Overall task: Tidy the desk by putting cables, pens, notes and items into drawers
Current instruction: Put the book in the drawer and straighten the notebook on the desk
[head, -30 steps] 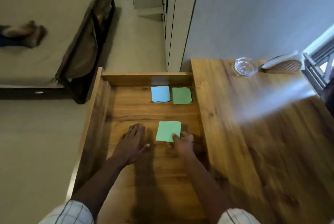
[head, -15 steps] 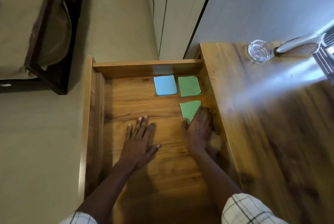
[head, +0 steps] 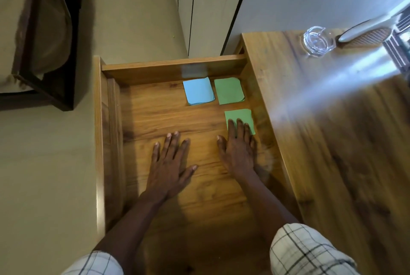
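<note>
In the open drawer (head: 173,70), the right hand (head: 238,150) presses straight fingers (head: 240,128) flat on a green note (head: 240,117). The left hand (head: 170,163) rests beside it, spread flat and holding nothing. A blue pad (head: 198,91) and a green pad (head: 228,90) lie just beyond the fingertips.

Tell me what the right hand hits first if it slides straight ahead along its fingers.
The right hand rests on the near green note. Straight ahead, the green note stack by the drawer's back wall comes first; the pushed note would probably touch it before the fingers.
</note>
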